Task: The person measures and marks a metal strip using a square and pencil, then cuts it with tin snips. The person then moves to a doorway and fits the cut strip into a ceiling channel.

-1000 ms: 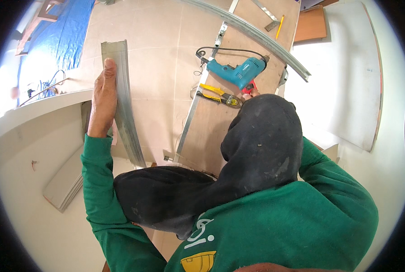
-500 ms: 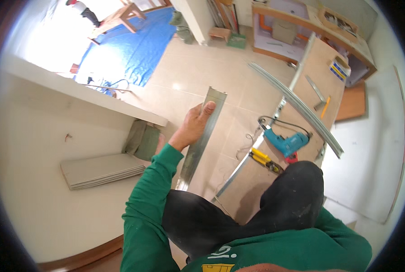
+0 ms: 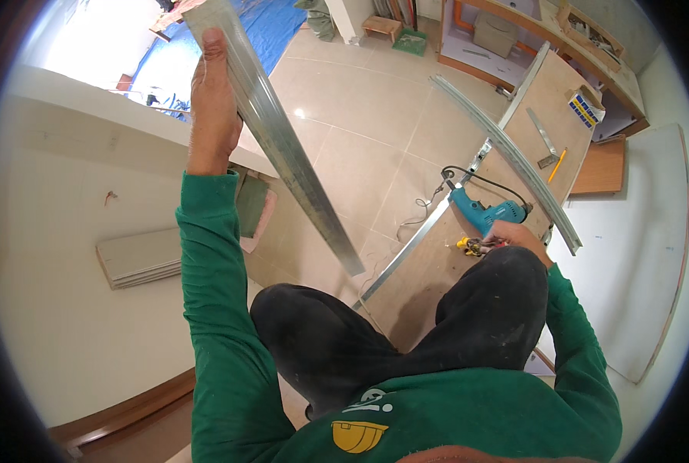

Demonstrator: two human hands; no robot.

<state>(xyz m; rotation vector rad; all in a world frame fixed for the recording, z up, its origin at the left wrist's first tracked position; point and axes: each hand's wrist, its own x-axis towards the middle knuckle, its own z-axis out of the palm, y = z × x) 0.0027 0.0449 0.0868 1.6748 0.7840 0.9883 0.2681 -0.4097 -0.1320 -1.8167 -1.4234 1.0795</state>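
Observation:
My left hand [image 3: 215,108] is closed around the upper part of a long silvery metal channel [image 3: 283,147], thumb flat along its face. The channel is raised and slants down to the right, its lower end above the floor near my left knee. At the board to my right, my right hand [image 3: 514,238] is closed on yellow-handled snips [image 3: 474,246], whose handles point left. Part of that hand and of the snips is hidden behind my right knee. A teal power drill [image 3: 487,212] lies just beyond the fingers.
On the wooden board [image 3: 417,309] lie a long metal channel [image 3: 506,154], a square [image 3: 543,139], a yellow pencil [image 3: 558,166] and a small box [image 3: 586,108]. Stacked panels [image 3: 140,255] lean at left. A blue tarp [image 3: 275,31] covers floor farther off; a wooden cabinet [image 3: 483,65] stands at the back.
My left hand has lifted the metal channel up and to the left, tilting it the other way. My right hand has come into view and taken hold of the snips, which have turned.

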